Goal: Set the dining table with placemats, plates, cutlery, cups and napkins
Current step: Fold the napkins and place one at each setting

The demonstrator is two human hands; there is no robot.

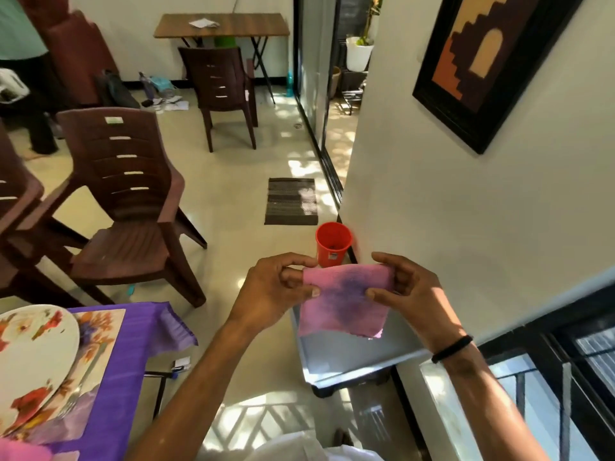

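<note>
A pink napkin [342,302] with a purple blotch hangs in the air in front of me, held by its two upper corners. My left hand [273,287] pinches the left corner and my right hand [406,291] pinches the right corner. Behind the napkin a red cup [332,242] stands on a grey surface [336,364] by the wall. At lower left the dining table [119,377] has a purple cloth, a floral placemat [100,331] and a floral plate [36,357] on it, with a fork [75,395] beside the plate.
Brown plastic chairs [133,207] stand left of me, another chair [223,91] sits by a wooden folding table [221,26] at the back. A striped mat [291,201] lies on the floor. A white wall with a framed picture [482,61] is at right, a window grille [565,371] below.
</note>
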